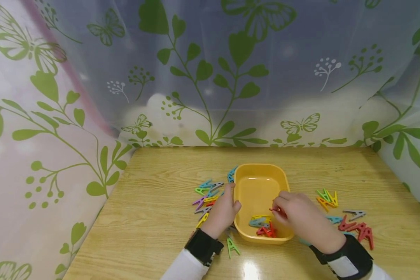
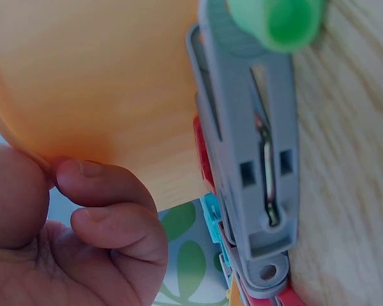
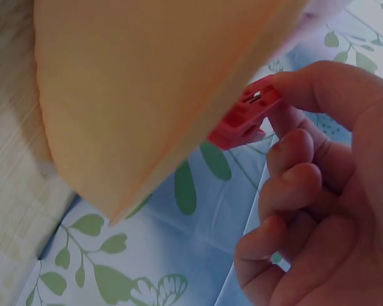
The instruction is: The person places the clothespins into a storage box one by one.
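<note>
A yellow plastic basin stands on the table. My left hand holds its left rim, thumb and fingertips pinching the edge in the left wrist view. Above the basin's right side, my right hand pinches a red clothespin between thumb and forefinger. Inside, near the front, lie a teal clothespin, a yellow one partly hidden behind it, and red clothespins. Close to my left wrist is a grey clothespin outside the basin.
Several mixed clothespins lie left of the basin, including a purple clothespin and a green clothespin nearer the front. More lie to the right, among them a grey clothespin and red ones. Patterned curtains border the wooden table.
</note>
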